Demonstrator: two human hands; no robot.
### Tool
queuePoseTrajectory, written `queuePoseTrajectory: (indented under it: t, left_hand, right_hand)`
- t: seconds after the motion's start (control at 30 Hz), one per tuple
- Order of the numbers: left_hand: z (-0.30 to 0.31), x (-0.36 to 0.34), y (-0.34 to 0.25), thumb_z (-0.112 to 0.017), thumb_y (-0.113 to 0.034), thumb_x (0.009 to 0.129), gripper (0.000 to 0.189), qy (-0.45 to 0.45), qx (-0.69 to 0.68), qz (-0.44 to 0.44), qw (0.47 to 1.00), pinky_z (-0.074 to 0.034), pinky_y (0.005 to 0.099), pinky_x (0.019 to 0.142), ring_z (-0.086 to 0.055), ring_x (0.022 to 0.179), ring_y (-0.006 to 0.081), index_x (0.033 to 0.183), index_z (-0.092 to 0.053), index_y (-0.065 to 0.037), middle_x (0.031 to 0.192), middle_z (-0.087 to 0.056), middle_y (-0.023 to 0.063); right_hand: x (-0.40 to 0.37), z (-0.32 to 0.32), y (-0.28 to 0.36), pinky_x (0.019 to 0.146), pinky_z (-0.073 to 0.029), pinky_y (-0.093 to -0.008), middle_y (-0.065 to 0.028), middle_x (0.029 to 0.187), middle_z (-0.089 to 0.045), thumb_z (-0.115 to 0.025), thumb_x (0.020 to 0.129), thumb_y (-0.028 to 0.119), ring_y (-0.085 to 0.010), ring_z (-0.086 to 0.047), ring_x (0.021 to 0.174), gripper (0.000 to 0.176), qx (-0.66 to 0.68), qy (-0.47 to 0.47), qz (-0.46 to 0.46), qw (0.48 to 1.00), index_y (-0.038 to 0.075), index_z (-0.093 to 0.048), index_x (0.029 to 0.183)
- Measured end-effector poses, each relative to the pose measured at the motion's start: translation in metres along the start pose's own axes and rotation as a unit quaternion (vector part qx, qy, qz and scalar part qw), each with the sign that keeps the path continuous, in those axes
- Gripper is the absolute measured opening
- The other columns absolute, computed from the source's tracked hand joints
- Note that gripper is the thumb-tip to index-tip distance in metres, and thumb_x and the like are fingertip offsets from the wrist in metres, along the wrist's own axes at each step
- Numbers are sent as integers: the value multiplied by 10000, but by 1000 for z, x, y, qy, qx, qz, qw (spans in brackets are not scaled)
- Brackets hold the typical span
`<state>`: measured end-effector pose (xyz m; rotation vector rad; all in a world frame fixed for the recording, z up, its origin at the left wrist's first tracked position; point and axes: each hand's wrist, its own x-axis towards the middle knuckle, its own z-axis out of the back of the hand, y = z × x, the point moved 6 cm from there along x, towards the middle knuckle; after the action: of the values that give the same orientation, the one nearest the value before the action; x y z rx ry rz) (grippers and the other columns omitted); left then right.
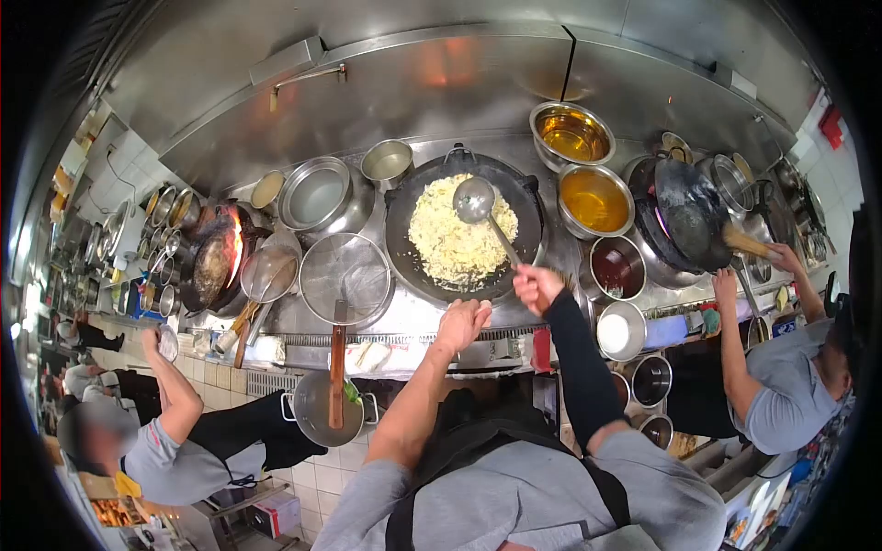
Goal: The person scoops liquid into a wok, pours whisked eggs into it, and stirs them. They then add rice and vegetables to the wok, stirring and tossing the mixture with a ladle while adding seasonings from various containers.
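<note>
A large dark wok (402,216) in the middle holds a heap of pale yellow, crumbly food (446,241). My right hand (537,288) is closed round the handle of a metal ladle (474,200), whose round bowl rests on the upper right part of the food. At the wok's near edge is my left hand (467,323), its fingers bent and pressed together; whether they grip the rim or a cloth is hidden. A dark sleeve covers my right forearm, while the left forearm is bare.
Left of the wok lies a wire strainer (345,275) with a wooden handle. Bowls of amber liquid (595,200) and dark red liquid (617,267) stand right. A co-worker (790,376) works at another wok; a second co-worker (175,441) is left, near a flaming wok (213,262).
</note>
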<state>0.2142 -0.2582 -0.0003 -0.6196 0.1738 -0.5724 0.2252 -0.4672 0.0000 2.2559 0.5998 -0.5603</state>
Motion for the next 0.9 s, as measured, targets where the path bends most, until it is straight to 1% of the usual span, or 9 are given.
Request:
queuePoseTrajectory:
  t: [0.13, 0.3, 0.43, 0.53, 0.6, 0.67, 0.77, 0.83, 0.9]
  left_hand:
    - [-1, 4, 4, -551, -412, 1060, 401, -16, -6, -1, 1000, -502, 509, 869, -634, 915, 415, 908, -633, -51, 924, -721, 195]
    - [1, -6, 0, -552, -416, 1060, 414, -7, -10, 12, 1000, -497, 517, 866, -629, 911, 424, 888, -634, -48, 882, -699, 196]
    - [0, 7, 3, -571, -405, 1050, 401, -14, -4, 1, 1000, -499, 521, 853, -626, 912, 428, 881, -629, -47, 872, -690, 203]
    - [6, 2, -2, -589, -382, 1043, 370, -19, 1, -1, 1000, -511, 515, 844, -639, 890, 420, 878, -625, -53, 878, -704, 205]
    - [7, 3, 0, -587, -381, 1044, 366, -26, 4, -6, 1000, -513, 512, 843, -639, 893, 420, 893, -632, -52, 879, -704, 206]
    - [3, 4, 1, -580, -380, 1047, 354, -19, 5, 0, 1000, -509, 506, 905, -653, 921, 419, 940, -649, -50, 903, -713, 208]
    - [4, 3, 0, -582, -388, 1046, 373, -21, -18, -8, 1000, -486, 524, 880, -619, 903, 440, 895, -616, -49, 883, -689, 213]
    - [1, 3, 1, -585, -375, 1047, 367, -42, -24, -26, 999, -485, 524, 867, -614, 885, 441, 879, -613, -51, 874, -685, 214]
    - [7, 2, -2, -580, -377, 1050, 373, -43, -32, -23, 998, -485, 522, 862, -613, 879, 440, 872, -613, -50, 869, -685, 210]
  right_hand:
    - [3, -41, 3, 371, -337, -316, -6, 680, -514, -579, 1045, 192, -110, -431, 449, 128, -404, -136, 62, 903, 117, -497, 1109]
    - [20, -40, -7, 386, -351, -312, 3, 686, -508, -561, 1037, 132, -116, -435, 465, 55, 108, 37, -95, 989, 120, -539, 1086]
    - [35, -64, -3, 429, -408, -283, -37, 751, -533, -572, 1044, 201, -104, -494, 521, 150, -213, 5, 54, 976, 86, -533, 955]
    - [81, -38, -8, 430, -421, -315, -78, 756, -554, -548, 1052, 192, -157, -525, 532, 166, 189, 179, -133, 956, 58, -610, 1129]
    - [45, -47, -22, 414, -381, -272, -39, 746, -529, -535, 1078, 204, -107, -472, 522, 130, -279, -2, 102, 955, 92, -598, 1096]
    - [-25, -79, -18, 350, -337, -269, -3, 723, -520, -541, 1079, 195, -67, -429, 475, 159, -269, -8, 59, 961, 99, -533, 1205]
    - [8, -26, -52, 358, -343, -293, 2, 727, -536, -572, 1053, 171, -106, -459, 459, 222, 179, 73, -156, 969, 96, -542, 1260]
    - [-44, -75, -45, 383, -347, -247, -12, 735, -567, -588, 1060, 200, -94, -471, 479, 221, -358, -110, 76, 924, 90, -565, 1251]
    - [-50, -60, -50, 405, -364, -257, -17, 707, -563, -585, 1060, 191, -99, -468, 473, 254, -389, -100, 193, 895, 75, -567, 1285]
